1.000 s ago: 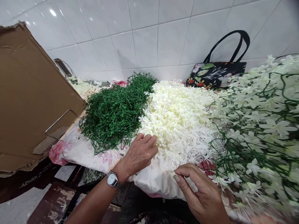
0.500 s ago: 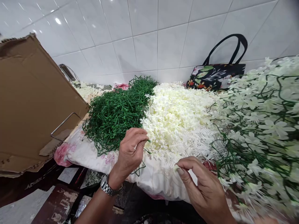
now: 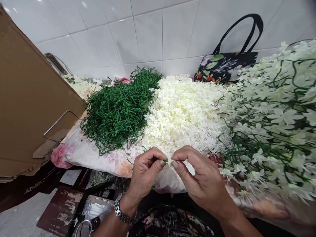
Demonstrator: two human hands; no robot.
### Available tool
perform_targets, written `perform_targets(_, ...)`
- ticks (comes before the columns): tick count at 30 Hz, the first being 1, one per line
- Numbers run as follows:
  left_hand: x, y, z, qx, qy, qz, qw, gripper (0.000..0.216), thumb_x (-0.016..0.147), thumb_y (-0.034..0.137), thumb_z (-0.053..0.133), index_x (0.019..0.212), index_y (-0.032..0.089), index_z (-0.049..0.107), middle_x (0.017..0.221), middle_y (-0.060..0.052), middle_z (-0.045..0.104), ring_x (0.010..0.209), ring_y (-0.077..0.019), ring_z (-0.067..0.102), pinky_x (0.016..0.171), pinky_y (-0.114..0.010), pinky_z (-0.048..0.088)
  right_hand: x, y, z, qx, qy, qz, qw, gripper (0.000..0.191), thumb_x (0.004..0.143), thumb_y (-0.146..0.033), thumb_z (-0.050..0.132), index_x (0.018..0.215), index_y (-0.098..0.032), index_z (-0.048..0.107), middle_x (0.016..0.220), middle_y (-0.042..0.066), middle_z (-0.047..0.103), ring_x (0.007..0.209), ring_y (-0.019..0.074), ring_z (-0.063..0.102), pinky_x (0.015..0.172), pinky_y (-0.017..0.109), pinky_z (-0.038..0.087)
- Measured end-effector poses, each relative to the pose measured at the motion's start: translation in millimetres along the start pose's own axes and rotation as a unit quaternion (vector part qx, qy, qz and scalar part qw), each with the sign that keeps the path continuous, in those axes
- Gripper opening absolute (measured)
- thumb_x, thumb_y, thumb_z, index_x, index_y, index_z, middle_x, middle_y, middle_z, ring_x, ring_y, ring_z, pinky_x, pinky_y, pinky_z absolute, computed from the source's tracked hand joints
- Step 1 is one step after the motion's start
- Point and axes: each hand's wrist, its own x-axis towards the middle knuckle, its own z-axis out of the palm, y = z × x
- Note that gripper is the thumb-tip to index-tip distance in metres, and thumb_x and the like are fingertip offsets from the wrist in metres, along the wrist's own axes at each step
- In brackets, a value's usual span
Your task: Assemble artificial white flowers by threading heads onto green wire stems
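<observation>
Left hand [image 3: 145, 171] pinches a thin green stem [image 3: 165, 161] near its tip. Right hand [image 3: 199, 179] pinches a small white flower [image 3: 170, 162]. Both grips are pressed tight, fingertips almost touching, just short of the flower pile [image 3: 182, 108]. The stem heap [image 3: 118, 112] lies beyond the left grip. The risk, as I judge it: the flower is tiny, so any slackening would drop it among loose ones on the cloth [image 3: 74, 153], and the limp stem may bend aside.

Lettering, as we find it:
1. Dark box [image 3: 27, 194] under the cardboard sheet [image 3: 29, 98]: faint pale print, too blurred for us to read.
2. Brown board [image 3: 58, 205]: worn pale label patches, illegible.
</observation>
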Motion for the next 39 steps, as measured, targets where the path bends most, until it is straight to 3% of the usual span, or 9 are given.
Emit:
perform_targets(6, -3, 1, 1, 0.053, 0.002, 0.066, 0.996, 0.011, 0.079, 0.023, 0.061, 0.071, 0.017, 0.064, 0.064, -0.001, 0.054, 0.062, -0.0127, 0.048, 0.058, -0.023, 0.038, -8, 7, 1, -0.018, -0.033, 0.002, 0.999, 0.01, 0.085, -0.01, 0.047, 0.08, -0.017, 0.052, 0.068, 0.001, 0.052, 0.063, 0.0118, 0.05, 0.058, 0.024, 0.042)
perform_targets(13, -4, 5, 3, 0.169, 0.011, 0.116, 0.979, 0.014, 0.078, 0.012, 0.055, 0.067, 0.016, 0.063, 0.059, 0.0, 0.054, 0.055, -0.0113, 0.049, 0.051, -0.022, 0.037, -11, 9, 4, -0.103, -0.046, -0.027, 0.993, 0.014, 0.087, -0.01, 0.044, 0.079, -0.017, 0.052, 0.07, 0.003, 0.053, 0.068, 0.0143, 0.051, 0.062, 0.027, 0.043)
perform_targets(26, -5, -22, 9, 0.191, 0.02, 0.089, 0.977, 0.017, 0.076, 0.006, 0.049, 0.065, 0.016, 0.058, 0.057, 0.003, 0.052, 0.053, -0.0091, 0.048, 0.049, -0.019, 0.036, -27, 33, 20, -0.119, -0.05, 0.01, 0.992, 0.011, 0.087, -0.01, 0.045, 0.079, -0.017, 0.047, 0.068, 0.002, 0.049, 0.065, 0.0123, 0.048, 0.06, 0.024, 0.042)
perform_targets(39, -3, -28, 9, 0.234, 0.016, 0.087, 0.968, 0.018, 0.076, 0.005, 0.047, 0.065, 0.016, 0.057, 0.058, 0.003, 0.052, 0.053, -0.0086, 0.047, 0.05, -0.019, 0.036, -30, 35, 27, -0.148, -0.04, 0.034, 0.988, 0.012, 0.085, -0.01, 0.044, 0.078, -0.019, 0.047, 0.066, 0.0, 0.051, 0.061, 0.0121, 0.051, 0.055, 0.023, 0.042)
